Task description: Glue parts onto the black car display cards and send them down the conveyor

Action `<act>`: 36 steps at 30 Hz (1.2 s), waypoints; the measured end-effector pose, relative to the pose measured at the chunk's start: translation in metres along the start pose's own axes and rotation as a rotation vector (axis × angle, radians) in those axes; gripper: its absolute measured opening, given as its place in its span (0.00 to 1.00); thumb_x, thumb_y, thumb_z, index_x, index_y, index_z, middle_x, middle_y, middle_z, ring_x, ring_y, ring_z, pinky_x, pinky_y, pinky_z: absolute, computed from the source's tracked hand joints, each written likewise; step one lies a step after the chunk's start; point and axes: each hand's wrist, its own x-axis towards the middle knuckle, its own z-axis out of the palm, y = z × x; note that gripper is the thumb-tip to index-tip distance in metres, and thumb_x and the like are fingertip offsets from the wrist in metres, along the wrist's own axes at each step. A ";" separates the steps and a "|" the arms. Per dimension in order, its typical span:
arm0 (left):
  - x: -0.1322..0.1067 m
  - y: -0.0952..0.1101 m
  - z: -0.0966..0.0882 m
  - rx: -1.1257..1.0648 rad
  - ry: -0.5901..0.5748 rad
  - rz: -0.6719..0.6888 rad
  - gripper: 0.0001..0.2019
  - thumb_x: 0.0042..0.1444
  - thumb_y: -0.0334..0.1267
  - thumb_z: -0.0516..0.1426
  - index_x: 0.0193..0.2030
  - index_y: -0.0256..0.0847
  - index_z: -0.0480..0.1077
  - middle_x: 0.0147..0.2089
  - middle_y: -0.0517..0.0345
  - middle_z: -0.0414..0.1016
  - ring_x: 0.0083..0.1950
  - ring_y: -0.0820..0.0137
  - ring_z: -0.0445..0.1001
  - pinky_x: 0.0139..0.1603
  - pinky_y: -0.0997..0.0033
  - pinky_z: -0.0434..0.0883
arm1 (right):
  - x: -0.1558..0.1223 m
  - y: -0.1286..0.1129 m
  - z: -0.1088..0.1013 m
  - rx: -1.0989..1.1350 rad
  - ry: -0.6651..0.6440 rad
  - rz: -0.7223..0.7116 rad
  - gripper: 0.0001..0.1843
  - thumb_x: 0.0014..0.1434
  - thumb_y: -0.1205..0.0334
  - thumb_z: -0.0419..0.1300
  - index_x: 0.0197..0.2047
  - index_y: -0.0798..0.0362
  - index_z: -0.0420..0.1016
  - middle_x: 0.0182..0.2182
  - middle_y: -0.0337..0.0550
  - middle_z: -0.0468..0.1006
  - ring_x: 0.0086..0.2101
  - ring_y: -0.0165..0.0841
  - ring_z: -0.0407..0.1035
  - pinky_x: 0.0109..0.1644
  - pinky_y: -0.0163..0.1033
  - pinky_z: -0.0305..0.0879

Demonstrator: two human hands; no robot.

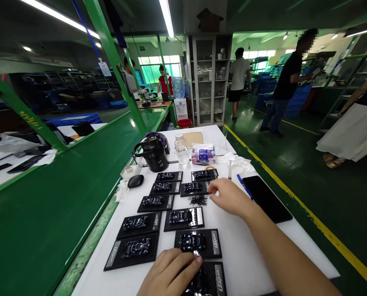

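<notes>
Several black plaques, each carrying a small glossy black car, lie in two rows on a white table [248, 250]. My left hand [171, 273] rests with curled fingers on the nearest plaque [209, 279] at the front edge. My right hand [229, 197] reaches out over the table with its fingertips pinched together beside a small pile of tiny black screws [198, 200]. What the pinch holds is too small to make out. Another plaque [198, 242] lies just beyond my left hand.
A black kettle [154, 153], a clear bottle [181, 149], a tissue pack [203, 154] and a black mouse [135, 181] stand at the table's far end. A black phone [265, 197] lies right. A green conveyor [63, 193] runs left. People stand in the aisle at right.
</notes>
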 end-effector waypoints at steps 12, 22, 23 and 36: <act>0.015 -0.008 0.013 -0.033 -0.070 -0.226 0.65 0.28 0.39 0.76 0.73 0.52 0.46 0.67 0.47 0.62 0.62 0.46 0.63 0.62 0.42 0.68 | -0.001 -0.001 0.034 -0.529 -0.172 0.078 0.11 0.63 0.67 0.55 0.37 0.57 0.80 0.38 0.53 0.81 0.45 0.45 0.70 0.47 0.44 0.60; 0.036 -0.018 -0.043 -0.237 0.105 -0.351 0.31 0.57 0.47 0.61 0.66 0.51 0.60 0.67 0.49 0.63 0.66 0.52 0.63 0.66 0.44 0.66 | -0.004 -0.001 0.031 -0.618 -0.251 0.008 0.13 0.65 0.68 0.52 0.41 0.59 0.78 0.40 0.55 0.80 0.45 0.46 0.70 0.47 0.44 0.58; 0.046 -0.023 -0.054 -0.263 0.181 -0.425 0.23 0.62 0.46 0.57 0.63 0.50 0.64 0.65 0.49 0.65 0.65 0.55 0.65 0.66 0.47 0.66 | -0.006 0.000 0.029 -0.612 -0.261 -0.006 0.13 0.66 0.68 0.51 0.41 0.59 0.78 0.40 0.54 0.80 0.45 0.46 0.70 0.47 0.44 0.58; 0.107 -0.044 -0.043 -0.333 0.313 -0.624 0.11 0.61 0.40 0.55 0.47 0.42 0.73 0.47 0.52 0.77 0.50 0.60 0.75 0.55 0.50 0.73 | -0.011 0.001 0.011 -0.517 -0.282 -0.021 0.07 0.65 0.67 0.55 0.37 0.55 0.75 0.39 0.47 0.77 0.45 0.39 0.67 0.49 0.39 0.59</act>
